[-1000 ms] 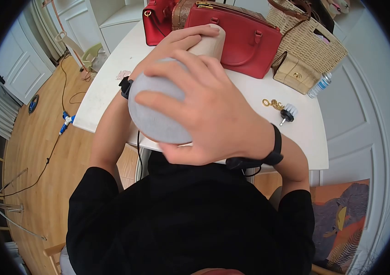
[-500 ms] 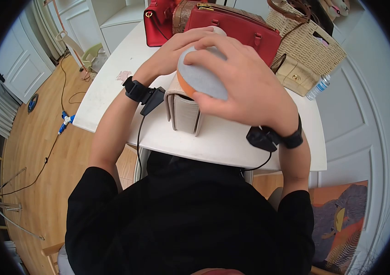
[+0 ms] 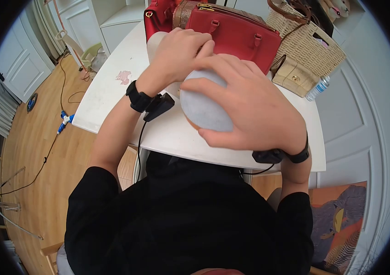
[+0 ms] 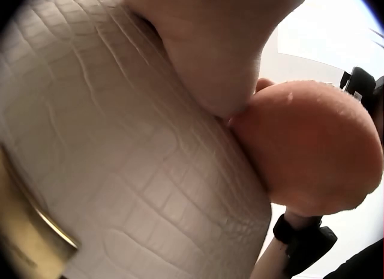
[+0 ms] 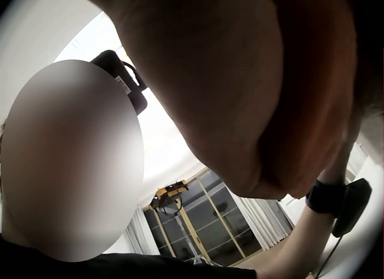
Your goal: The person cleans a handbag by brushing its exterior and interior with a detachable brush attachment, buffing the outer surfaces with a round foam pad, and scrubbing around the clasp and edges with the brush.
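My left hand (image 3: 179,57) grips a cream crocodile-embossed handbag (image 4: 150,171), mostly hidden behind the hands in the head view, where one end (image 3: 155,45) shows at the upper left. Its gold clasp (image 4: 36,231) is at the lower left of the left wrist view. My right hand (image 3: 256,103) holds a round sponge pad (image 3: 206,105), grey on the back and orange on the face. In the left wrist view the orange face (image 4: 306,147) meets the bag's edge, beside a fingertip. The right wrist view shows mostly the dark underside of a hand.
Behind the hands stand a red handbag (image 3: 236,43), a woven straw bag (image 3: 295,34) and a small gold bag (image 3: 295,75). A spray can (image 3: 318,88) is at the right of the white table (image 3: 103,101). Black cables (image 3: 140,146) run from both wrists over its front edge.
My right hand swung the pad rightward onto the bag, then a little toward me. The bag, standing upright half a second ago, has been turned, its visible end now farther left. My left hand shifted with it.
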Demonstrator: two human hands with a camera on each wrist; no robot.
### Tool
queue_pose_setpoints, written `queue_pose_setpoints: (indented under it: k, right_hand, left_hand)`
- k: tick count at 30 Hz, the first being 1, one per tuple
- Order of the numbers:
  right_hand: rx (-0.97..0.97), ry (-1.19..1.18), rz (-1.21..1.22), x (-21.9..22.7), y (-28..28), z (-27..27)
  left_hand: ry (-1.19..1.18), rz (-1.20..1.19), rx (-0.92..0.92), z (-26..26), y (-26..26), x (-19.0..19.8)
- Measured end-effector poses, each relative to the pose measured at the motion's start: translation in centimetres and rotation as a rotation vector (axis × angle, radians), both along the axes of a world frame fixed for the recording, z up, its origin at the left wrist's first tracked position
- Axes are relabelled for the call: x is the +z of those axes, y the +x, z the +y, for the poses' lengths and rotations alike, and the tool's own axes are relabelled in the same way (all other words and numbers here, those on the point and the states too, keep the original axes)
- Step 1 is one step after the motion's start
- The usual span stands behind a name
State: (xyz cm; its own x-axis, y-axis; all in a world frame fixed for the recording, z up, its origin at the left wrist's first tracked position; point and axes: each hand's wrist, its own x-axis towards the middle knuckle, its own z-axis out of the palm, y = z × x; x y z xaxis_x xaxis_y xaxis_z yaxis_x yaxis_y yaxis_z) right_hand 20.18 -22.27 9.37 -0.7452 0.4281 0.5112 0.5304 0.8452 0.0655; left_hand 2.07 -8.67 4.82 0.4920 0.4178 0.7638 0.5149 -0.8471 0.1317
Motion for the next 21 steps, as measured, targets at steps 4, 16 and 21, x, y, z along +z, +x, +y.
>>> queue_pose_setpoints:
  k: [4, 16, 21]
  right_hand:
    - [-0.114, 0.077, -0.003, -0.8, 0.6, 2.2]
    - [-0.582, -0.023, 0.173, -1.6, 3.3, 9.4]
    - [-0.529, -0.036, 0.181, -1.8, 3.3, 9.6]
  left_hand:
    - [0.018, 0.116, 0.172, 2.5, -2.0, -0.7]
    - [-0.509, 0.189, -0.092, -1.5, -3.7, 2.9]
    - [-0.413, 0.459, -0.083, -3.8, -3.8, 3.6]
